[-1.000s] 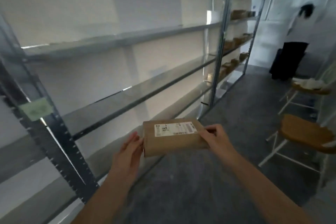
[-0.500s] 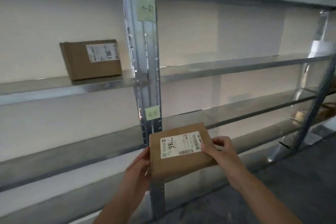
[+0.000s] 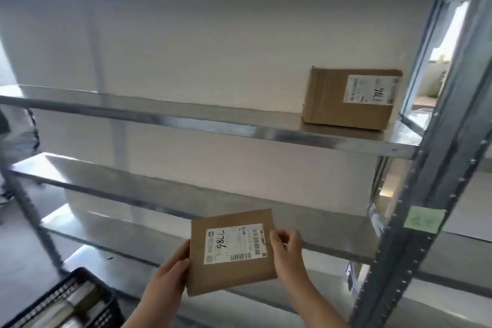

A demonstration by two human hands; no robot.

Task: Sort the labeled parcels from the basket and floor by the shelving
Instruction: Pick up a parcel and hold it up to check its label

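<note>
I hold a flat brown cardboard parcel with a white label marked 7786 in front of the metal shelving. My left hand grips its left edge. My right hand pinches its right edge, thumb on the label side. A second brown parcel with a similar handwritten label stands on the upper shelf at the right, against the wall. A black plastic basket holding more parcels sits on the floor at the lower left.
A grey upright post with a green sticky note stands at the right. Bare steel shelves run left at several heights. A dark blurred shape lies at the far left edge.
The view has swung left along the shelving: the post and shelved parcel now lie to the right, and the basket has come into view. Both hands keep holding the parcel.
</note>
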